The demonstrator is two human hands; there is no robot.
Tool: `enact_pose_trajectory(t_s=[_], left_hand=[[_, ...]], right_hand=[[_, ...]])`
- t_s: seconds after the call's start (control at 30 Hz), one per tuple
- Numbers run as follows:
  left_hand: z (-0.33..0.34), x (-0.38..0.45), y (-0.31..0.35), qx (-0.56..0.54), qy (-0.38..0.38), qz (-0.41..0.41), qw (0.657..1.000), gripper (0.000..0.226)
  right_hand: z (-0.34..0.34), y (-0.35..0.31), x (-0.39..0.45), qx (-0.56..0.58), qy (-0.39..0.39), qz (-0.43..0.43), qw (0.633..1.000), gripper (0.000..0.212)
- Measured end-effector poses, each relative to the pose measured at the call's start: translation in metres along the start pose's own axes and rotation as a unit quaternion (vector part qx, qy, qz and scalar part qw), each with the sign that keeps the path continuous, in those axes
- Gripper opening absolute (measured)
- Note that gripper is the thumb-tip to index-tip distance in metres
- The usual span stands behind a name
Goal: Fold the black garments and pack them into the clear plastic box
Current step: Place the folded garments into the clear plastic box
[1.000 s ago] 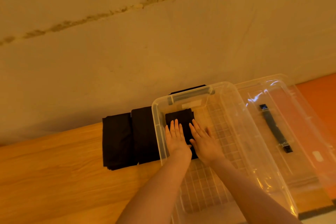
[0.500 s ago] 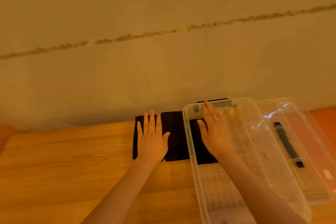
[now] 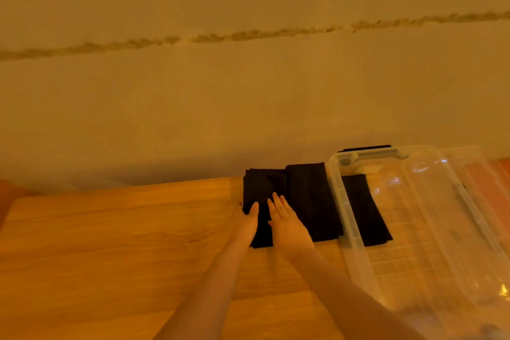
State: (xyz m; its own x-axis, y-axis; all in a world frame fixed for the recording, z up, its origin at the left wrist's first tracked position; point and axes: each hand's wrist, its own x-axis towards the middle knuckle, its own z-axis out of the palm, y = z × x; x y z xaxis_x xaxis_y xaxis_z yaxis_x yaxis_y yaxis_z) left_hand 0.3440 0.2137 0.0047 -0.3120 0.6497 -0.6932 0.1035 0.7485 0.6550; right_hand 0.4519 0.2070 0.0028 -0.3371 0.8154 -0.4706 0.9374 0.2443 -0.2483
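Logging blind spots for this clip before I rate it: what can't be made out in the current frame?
- Left hand: its fingers lie past the left edge of the leftmost folded garment; whether they grip is hidden, head view.
- Garment in the clear box: seen only through the blurred box wall; fold count unclear.
- Dark object behind the box handle: mostly hidden by the box.
- Box's near right end: cut off by the frame edge.
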Motion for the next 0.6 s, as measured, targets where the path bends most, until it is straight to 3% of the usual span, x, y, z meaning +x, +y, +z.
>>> enact_pose_trajectory(t_s=[0.2,0.4,0.47,0.6], left_hand=[[-0.008,0.014,0.012,-0.087,-0.092,-0.152,0.98,0.073],[-0.004,0.011,0.005,-0.128,-0.077,-0.119,0.982,0.062],[-0.009,0.006,0.002,-0.162,-0.074,-0.111,0.978,0.058],[-0.028,-0.013,0.001,-0.231,-0.069,-0.076,0.967,0.046]], right_hand=[[0.006,-0.001,0.0,0.04,0.019,0.005,0.999,0.054],[0.0,0.002,-0.008,0.147,0.025,-0.005,0.989,0.054],[-0.004,-0.001,-0.012,0.203,0.057,0.003,0.977,0.067],[-0.016,-0.011,-0.021,0.305,0.146,0.025,0.941,0.067]])
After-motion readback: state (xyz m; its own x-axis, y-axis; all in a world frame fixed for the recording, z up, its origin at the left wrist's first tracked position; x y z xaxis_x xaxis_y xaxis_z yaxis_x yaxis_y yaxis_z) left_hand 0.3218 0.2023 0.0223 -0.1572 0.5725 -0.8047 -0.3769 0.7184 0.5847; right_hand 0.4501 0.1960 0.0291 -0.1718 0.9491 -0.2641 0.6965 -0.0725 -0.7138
